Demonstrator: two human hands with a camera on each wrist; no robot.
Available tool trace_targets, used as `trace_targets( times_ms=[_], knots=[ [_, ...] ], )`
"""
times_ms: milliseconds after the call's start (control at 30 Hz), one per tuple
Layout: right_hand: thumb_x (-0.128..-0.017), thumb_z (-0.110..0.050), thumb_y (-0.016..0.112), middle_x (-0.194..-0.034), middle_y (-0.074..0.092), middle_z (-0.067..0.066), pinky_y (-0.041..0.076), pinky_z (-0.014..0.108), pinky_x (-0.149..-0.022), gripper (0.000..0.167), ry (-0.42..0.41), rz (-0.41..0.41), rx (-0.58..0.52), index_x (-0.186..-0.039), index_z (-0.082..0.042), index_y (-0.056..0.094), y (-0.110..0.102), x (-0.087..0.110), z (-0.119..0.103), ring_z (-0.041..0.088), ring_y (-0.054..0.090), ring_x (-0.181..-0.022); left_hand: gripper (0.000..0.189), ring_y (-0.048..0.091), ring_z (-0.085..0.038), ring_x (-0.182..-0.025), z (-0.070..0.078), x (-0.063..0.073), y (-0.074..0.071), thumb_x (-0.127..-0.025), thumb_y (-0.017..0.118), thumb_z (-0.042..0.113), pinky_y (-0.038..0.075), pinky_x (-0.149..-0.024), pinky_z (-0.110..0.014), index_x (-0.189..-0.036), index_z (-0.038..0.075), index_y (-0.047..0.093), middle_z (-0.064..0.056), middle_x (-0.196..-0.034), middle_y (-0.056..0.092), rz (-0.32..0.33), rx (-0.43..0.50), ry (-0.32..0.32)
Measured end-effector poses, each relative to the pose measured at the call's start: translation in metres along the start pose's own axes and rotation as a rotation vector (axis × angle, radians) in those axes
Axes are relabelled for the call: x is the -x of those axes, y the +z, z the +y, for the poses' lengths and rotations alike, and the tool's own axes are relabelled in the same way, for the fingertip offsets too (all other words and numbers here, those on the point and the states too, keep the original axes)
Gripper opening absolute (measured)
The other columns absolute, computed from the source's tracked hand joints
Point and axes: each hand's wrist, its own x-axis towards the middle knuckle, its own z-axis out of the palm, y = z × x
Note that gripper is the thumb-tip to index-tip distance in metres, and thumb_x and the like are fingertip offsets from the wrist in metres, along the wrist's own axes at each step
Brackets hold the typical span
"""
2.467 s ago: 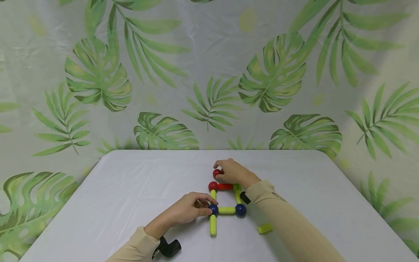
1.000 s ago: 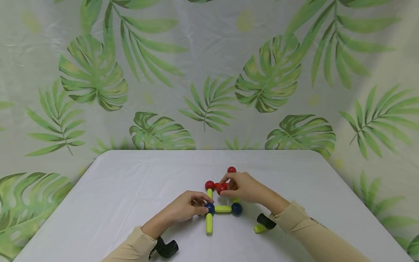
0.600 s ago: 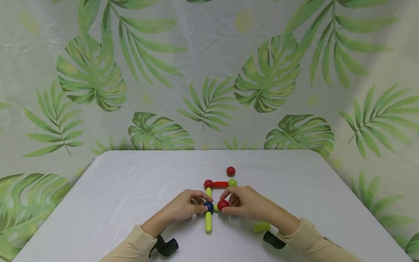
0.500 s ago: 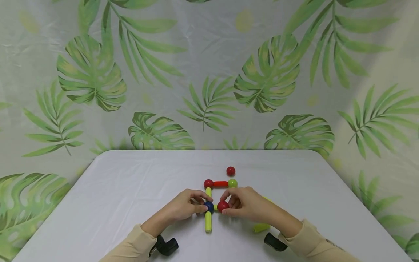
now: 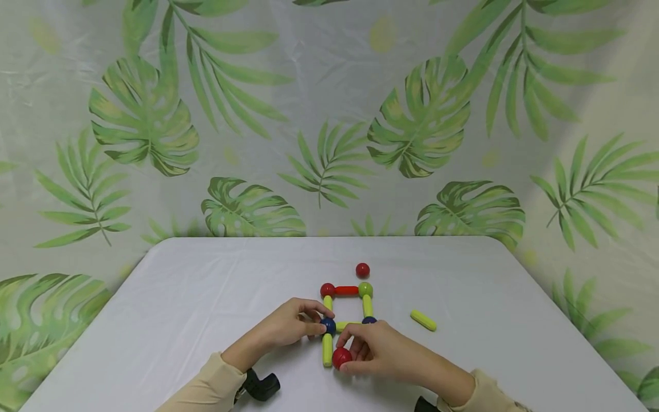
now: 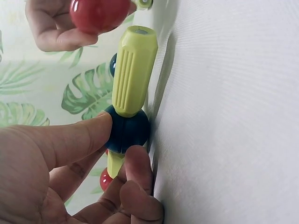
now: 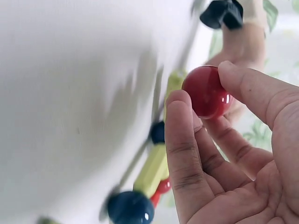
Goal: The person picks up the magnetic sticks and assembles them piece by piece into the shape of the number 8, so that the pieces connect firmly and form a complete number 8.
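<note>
Red ball (image 5: 342, 359), pinched by the right hand (image 5: 383, 352), has reached lower centre, near the bare-ended rod (image 5: 327, 351), left hand (image 5: 289, 324) gripping the blue ball (image 5: 329, 326).

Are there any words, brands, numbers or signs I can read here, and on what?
None readable in any view.
Right sleeve: a dark mark, perhaps lettering, too small and cut off to read.
Red ball in the right hand, blue ball in the left hand: no lettering visible.

From the rod square (image 5: 346, 290), bench (image 5: 247, 274) lies open at 10 o'clock; loose ball (image 5: 362, 270) blocks 1, loose rod (image 5: 423, 320) 3, right hand (image 5: 378, 350) 5, left hand (image 5: 294, 325) 8.
</note>
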Motion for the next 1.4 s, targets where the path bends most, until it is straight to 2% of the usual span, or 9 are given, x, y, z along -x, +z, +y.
trace_targets(
  times_ms=[167, 533, 800, 1100, 1400],
  knots=[
    [-0.094, -0.022, 0.085, -0.083, 0.069, -0.012, 0.055, 0.016, -0.071, 0.027, 0.014, -0.03, -0.052, -0.114, -0.016, 0.068, 0.011, 0.001, -0.004, -0.001, 0.063, -0.073, 0.024, 0.062, -0.015, -0.079, 0.0, 0.0, 0.0, -0.098, 0.076, 0.01, 0.044, -0.068, -0.028, -0.122, 0.01, 0.078, -0.005, -0.097, 0.067, 0.002, 0.003, -0.004],
    [-0.094, -0.02, 0.085, -0.081, 0.068, -0.01, 0.053, 0.015, -0.069, 0.025, 0.095, -0.026, -0.064, -0.11, -0.019, 0.067, 0.025, -0.001, -0.007, 0.003, 0.061, -0.07, 0.024, 0.061, -0.015, -0.077, -0.003, -0.001, 0.0, -0.098, 0.075, 0.009, 0.043, -0.066, -0.026, -0.122, 0.008, 0.078, -0.004, -0.096, 0.066, -0.009, 0.019, 0.013],
    [-0.094, -0.02, 0.084, -0.082, 0.067, -0.011, 0.052, 0.016, -0.068, 0.025, 0.085, -0.033, -0.064, -0.11, -0.022, 0.065, 0.03, -0.002, -0.006, 0.002, 0.061, -0.07, 0.024, 0.061, -0.015, -0.076, -0.002, -0.002, 0.0, -0.098, 0.076, 0.01, 0.042, -0.065, -0.027, -0.122, 0.01, 0.078, -0.004, -0.095, 0.066, -0.008, 0.013, 0.009],
    [-0.094, -0.02, 0.085, -0.081, 0.067, -0.01, 0.053, 0.016, -0.068, 0.027, 0.117, -0.026, -0.044, -0.111, -0.023, 0.065, 0.032, -0.005, -0.005, 0.004, 0.061, -0.07, 0.024, 0.06, -0.015, -0.075, -0.003, -0.001, 0.0, -0.098, 0.075, 0.009, 0.041, -0.064, -0.026, -0.122, 0.008, 0.078, -0.004, -0.095, 0.066, -0.011, 0.03, 0.012],
    [-0.094, -0.02, 0.085, -0.081, 0.066, -0.011, 0.052, 0.016, -0.067, 0.028, 0.097, -0.026, -0.039, -0.111, -0.023, 0.063, 0.032, -0.006, -0.003, 0.003, 0.06, -0.07, 0.024, 0.06, -0.015, -0.075, -0.003, -0.001, 0.0, -0.098, 0.075, 0.008, 0.042, -0.065, -0.026, -0.122, 0.008, 0.077, -0.005, -0.095, 0.066, -0.013, 0.032, 0.017]
  ],
)
